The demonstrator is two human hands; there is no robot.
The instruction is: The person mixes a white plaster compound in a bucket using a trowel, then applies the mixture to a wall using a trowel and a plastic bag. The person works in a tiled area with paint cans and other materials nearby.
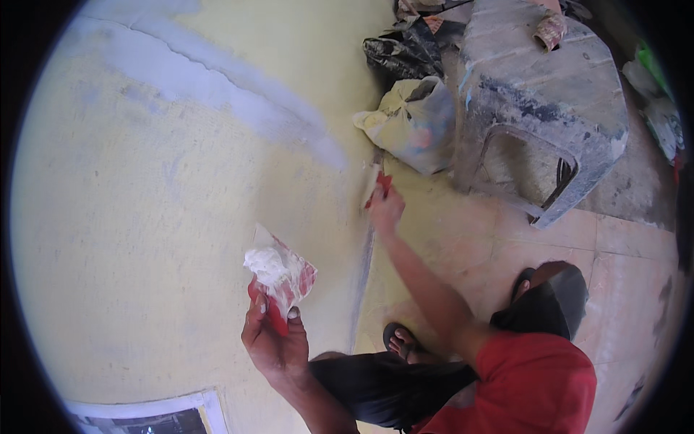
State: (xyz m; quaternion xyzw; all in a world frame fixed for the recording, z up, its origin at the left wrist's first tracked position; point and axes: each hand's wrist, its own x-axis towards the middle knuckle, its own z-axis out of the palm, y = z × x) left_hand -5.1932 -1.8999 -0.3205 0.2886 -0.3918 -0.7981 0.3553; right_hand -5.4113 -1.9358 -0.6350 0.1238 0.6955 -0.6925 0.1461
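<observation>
My left hand (278, 347) grips a red plastic putty spreader (298, 278) by its handle, holding it up in front of the pale yellow wall (144, 239). A thick lump of white putty (266, 265) sits on its blade, and smears cover the rest. Farther off, my right hand (387, 210) is closed round a second red putty spreader (380, 186). Its pale blade lies against or very close to the wall low down, near the floor line; whether it touches I cannot tell.
Beyond my right hand stand a knotted whitish plastic bag (416, 126) and a black bag (405, 54). A stained grey plastic stool (542, 94) stands on the tiled floor (629, 289), a crumpled can-like object (551, 30) on top. A bluish-white patch (210, 79) with a crack crosses the wall.
</observation>
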